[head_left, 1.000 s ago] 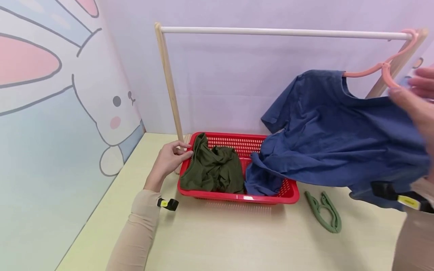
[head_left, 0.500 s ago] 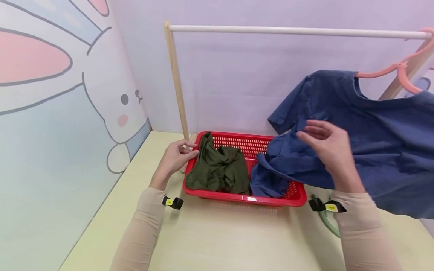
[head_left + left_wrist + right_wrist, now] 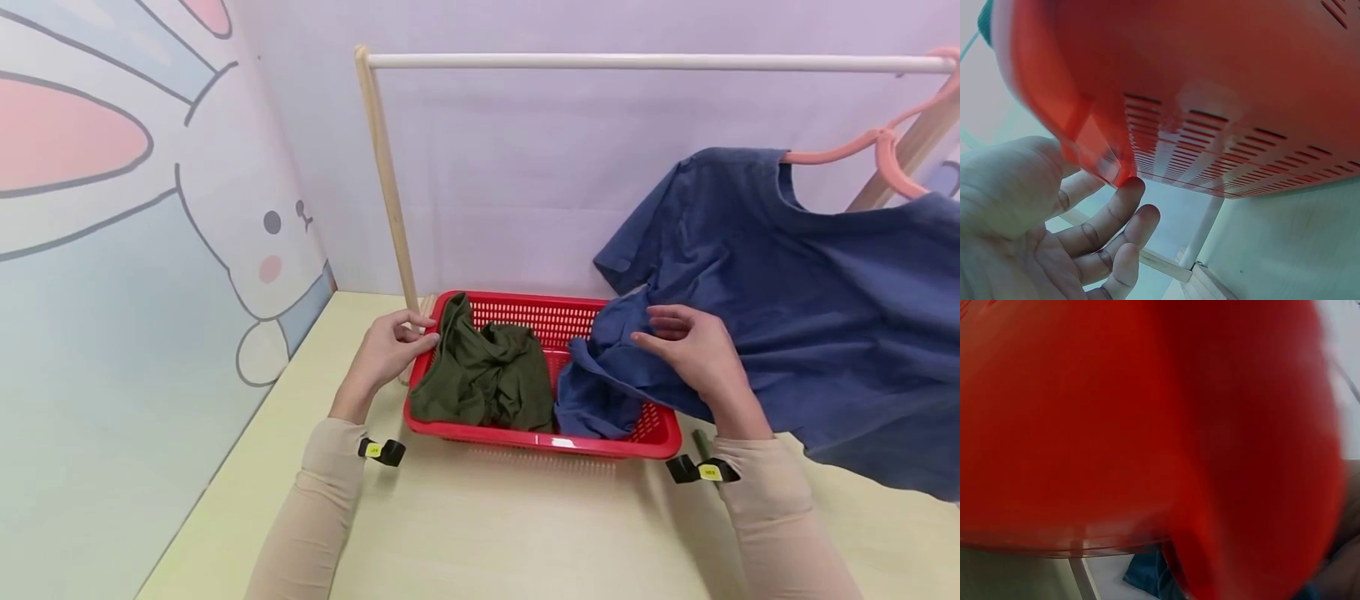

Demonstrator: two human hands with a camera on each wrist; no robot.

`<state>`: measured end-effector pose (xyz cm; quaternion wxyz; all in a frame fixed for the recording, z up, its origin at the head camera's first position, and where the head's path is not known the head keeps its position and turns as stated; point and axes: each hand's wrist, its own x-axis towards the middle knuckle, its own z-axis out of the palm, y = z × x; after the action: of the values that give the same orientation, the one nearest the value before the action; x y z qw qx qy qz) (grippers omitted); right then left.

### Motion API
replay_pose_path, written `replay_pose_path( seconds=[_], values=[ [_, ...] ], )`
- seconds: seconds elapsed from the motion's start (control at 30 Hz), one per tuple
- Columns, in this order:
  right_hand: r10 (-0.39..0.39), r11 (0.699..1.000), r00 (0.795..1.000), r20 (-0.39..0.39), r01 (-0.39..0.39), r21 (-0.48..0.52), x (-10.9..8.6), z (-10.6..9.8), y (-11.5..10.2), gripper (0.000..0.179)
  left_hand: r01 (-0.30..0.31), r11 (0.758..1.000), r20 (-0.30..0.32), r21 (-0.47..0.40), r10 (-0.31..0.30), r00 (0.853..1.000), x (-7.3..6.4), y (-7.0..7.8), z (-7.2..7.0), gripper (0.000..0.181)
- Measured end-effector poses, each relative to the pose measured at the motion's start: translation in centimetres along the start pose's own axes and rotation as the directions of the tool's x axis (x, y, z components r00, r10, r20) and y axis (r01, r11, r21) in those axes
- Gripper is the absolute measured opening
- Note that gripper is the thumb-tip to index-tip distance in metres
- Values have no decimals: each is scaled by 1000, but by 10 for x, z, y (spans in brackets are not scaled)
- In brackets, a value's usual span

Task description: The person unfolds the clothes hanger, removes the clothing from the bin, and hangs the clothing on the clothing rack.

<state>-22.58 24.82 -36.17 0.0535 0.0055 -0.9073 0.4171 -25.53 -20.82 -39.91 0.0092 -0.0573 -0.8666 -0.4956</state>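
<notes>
**Left hand [image 3: 386,350] grips the red basket [image 3: 517,437] while the right hand [image 3: 701,350] is at the blue T-shirt [image 3: 840,283]**

The perforated basket stands toward the back edge of the pale worktop [image 3: 510,533], its long sides running left to right. The left hand has its thumb and index finger bent onto the basket's left edge, clamped on the rim; the left wrist view shows the fingertips at the rim's underside. A crumpled dark green garment [image 3: 487,375] fills the left half of the basket, one fold rising against the rim at its back left corner. Bunched blue cloth [image 3: 596,392] lies in the right half and meets the T-shirt; whether the two are one piece cannot be told.

The right hand is above the basket's right edge, in front of the T-shirt, thumb and fingers apart. Whether it touches the fabric is unclear; the right wrist view is mostly blurred red plastic.

The T-shirt hangs slanted from a pink hanger [image 3: 885,140] at the right end of the white rail [image 3: 637,62], and its left sleeve, as pictured, drops behind the basket's back right corner. A wooden post [image 3: 389,183] carries the rail's left end. Near the basket's front right corner, a green hanger [image 3: 702,444] lies mostly hidden behind the right wrist.
</notes>
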Motion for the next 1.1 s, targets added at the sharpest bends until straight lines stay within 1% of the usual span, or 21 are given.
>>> replay_pose_path(
  seconds=[0.13,0.27,0.43,0.6,0.83,0.97,1.1],
  values=[
    [3,998,1000,12,-2,-69,1,3,2,67,4,1000,-3,-3,-4,1000,0,-1,1,27],
    [21,991,1000,9,-20,-133,1,5,5,63,8,1000,1,-1,-8,1000,-1,-1,2,27],
    [32,983,999,24,-27,-183,2,6,7,62,8,1000,-1,-2,-8,1000,-2,-1,1,28],
    [15,980,1000,15,-12,-200,3,6,9,58,8,1000,-2,2,-8,1000,-1,0,1,28],
    [-8,980,999,-34,1,-201,2,6,11,39,3,1000,1,-3,-3,1000,-2,-2,1,27],
    [-25,980,999,-36,18,-199,3,6,12,31,1,1000,3,-5,-1,1000,0,-1,0,29],
    [-51,977,998,-35,42,-207,3,5,12,28,3,1000,5,-7,-3,1000,0,-1,0,30]
  ],
)
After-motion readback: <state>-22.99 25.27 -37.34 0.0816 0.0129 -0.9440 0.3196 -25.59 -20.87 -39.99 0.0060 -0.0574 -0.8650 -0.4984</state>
